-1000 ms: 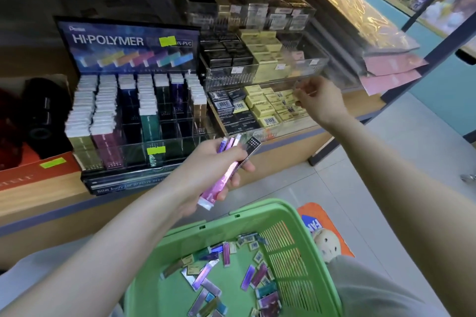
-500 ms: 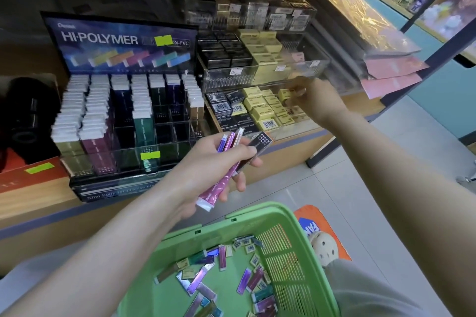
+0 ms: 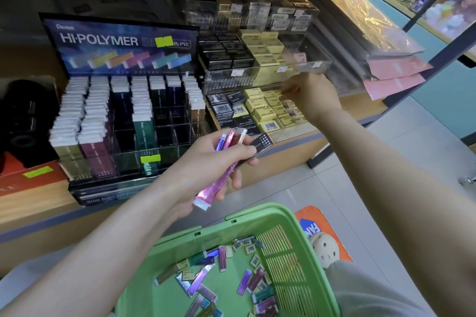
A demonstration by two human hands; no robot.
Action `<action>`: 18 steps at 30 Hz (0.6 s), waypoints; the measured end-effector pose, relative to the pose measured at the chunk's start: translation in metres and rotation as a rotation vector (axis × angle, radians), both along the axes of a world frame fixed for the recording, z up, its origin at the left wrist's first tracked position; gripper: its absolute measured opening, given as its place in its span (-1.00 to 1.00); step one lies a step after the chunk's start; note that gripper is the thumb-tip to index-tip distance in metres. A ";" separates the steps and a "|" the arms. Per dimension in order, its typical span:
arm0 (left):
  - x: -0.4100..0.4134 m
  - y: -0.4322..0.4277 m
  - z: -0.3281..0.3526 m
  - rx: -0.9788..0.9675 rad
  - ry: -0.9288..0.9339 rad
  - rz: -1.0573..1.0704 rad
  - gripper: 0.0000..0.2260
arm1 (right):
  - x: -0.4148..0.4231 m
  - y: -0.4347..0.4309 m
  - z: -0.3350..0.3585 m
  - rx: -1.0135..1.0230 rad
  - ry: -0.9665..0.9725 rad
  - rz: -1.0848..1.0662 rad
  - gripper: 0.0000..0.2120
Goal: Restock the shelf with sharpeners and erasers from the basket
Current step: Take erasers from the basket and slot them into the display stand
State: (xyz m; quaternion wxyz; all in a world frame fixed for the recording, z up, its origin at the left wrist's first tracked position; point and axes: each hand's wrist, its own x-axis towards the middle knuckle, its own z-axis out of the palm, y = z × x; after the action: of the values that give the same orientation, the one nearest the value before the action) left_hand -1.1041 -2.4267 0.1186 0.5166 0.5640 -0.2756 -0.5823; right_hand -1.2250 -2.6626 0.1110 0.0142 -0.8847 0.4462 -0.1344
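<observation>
Erasers (image 3: pixel 206 195): a bundle of slim sticks (purple, pink, red, pale) in the left hand (image 3: pixel 206 165) at view centre, fingers curled round them. Long axis runs 7 to 1 o'clock, upper tips fanned toward 1. A black eraser (image 3: pixel 261 143) with a white grid print sits in the same grip, pointing to 2 o'clock.

Right hand (image 3: pixel 315 96) at 1 o'clock: fingers curled, tips at the yellow erasers (image 3: pixel 260 113) in the lower tier of the clear tray (image 3: pixel 257 77) on the shelf (image 3: pixel 33 201). Cannot tell whether it pinches one. Black barcoded blocks (image 3: pixel 222 108) lie at 9 o'clock of the yellow ones.

Display (image 3: pixel 123 41) at 10 o'clock: header reads "HI-POLYMER" and "ON-PVC"; base strip reads "Slim body for", rest hidden by the arm. A yellow-green sticker (image 3: pixel 164 41) covers part of the header. Slots hold upright slim sticks; the left columns are packed.

Basket (image 3: pixel 257 210), green, at 6 o'clock: loose slim sticks and small barcoded blocks lie flat on its floor, pointing all ways.
</observation>
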 end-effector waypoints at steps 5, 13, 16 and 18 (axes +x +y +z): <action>-0.002 0.003 -0.002 0.016 -0.097 -0.058 -0.96 | -0.007 0.023 0.002 0.045 -0.022 0.079 -0.80; -0.008 0.002 -0.008 -0.031 -0.176 -0.010 -0.89 | -0.028 0.139 0.036 0.636 -0.331 0.181 -0.69; -0.011 0.004 -0.009 -0.059 -0.182 0.023 -0.89 | -0.037 0.153 0.038 0.845 -0.305 0.251 -0.89; -0.013 0.007 -0.011 -0.080 -0.170 0.052 -0.91 | -0.043 0.154 0.039 0.868 -0.367 0.215 -0.92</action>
State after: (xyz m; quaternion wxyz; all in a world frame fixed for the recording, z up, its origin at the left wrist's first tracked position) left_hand -1.1169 -2.4198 0.1079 0.5281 0.5974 -0.3268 -0.5074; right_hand -1.2677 -2.5086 0.1495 0.4743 -0.7999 0.3571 -0.0873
